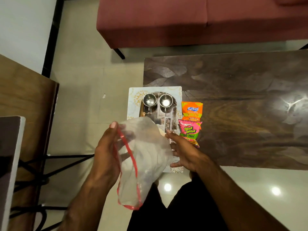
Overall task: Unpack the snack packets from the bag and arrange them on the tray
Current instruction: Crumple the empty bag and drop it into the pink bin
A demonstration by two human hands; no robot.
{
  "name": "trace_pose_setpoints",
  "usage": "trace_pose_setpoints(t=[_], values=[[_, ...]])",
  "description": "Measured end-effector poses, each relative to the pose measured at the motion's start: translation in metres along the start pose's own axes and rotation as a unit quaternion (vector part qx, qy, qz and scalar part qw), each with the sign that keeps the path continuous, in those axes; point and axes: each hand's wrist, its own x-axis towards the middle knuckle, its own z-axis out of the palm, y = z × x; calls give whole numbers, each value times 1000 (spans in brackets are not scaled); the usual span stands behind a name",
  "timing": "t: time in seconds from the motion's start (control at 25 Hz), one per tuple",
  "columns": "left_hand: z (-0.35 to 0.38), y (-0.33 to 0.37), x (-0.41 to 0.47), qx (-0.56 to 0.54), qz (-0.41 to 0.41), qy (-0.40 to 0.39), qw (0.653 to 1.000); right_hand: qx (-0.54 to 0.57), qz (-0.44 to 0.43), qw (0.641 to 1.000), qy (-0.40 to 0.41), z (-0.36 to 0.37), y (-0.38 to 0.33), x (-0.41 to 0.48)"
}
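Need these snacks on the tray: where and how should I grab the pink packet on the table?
Pinch the pink Tedhe Medhe packet by its near crimped end, coming from your side with the right hand. It lies flat, the patterned tray borders its left edge, and its far end overlaps the orange Kurkure packet.

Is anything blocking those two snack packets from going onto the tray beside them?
Partly: two steel cups occupy the tray's far end, and the bag held in the left hand hangs over its near half.
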Motion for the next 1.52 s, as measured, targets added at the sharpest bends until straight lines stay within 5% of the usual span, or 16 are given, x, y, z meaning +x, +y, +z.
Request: trace_pose_setpoints(t=[0.2, 0.44, 0.64, 0.88, 0.96, 1.04, 1.16, 1.24, 1.36, 1.52], values=[[12, -23, -9, 75, -15, -82, 994, 36, -68, 994, -77, 22, -11, -25], [53, -30, -3, 126, -8, -120, 985, 66, -134, 986, -78, 26, -31, -49], [91, -31, -14, 194, 67, -88, 975, 13, -138, 987, -81, -12, -43, -75], [134, -35, -40, 7, 84, -73, 994, -41, -248, 968, 19, -68, -62, -109], [147, -35, -49, -17, 105, -82, 991, -27, -231, 971, -50, -70, -60, -119], [160, -38, -57, 63, 154, -50, 985, -23, -224, 964, -138, -57, -51, -127], [168, -42, -72, 186, 214, -44, 958, -15, -305, 947, -104, -41, -38, -137], [160, -49, -80, 194, 191, -63, 960, -6, -334, 941, -50, -43, -33, -144], [134, -61, -101, 10, 102, -91, 991, 7, -363, 932, 10, -62, -23, -155], [110, -94, -146, -52, -7, -297, 953, 10, -434, 898, 76, -69, -2, -176]])
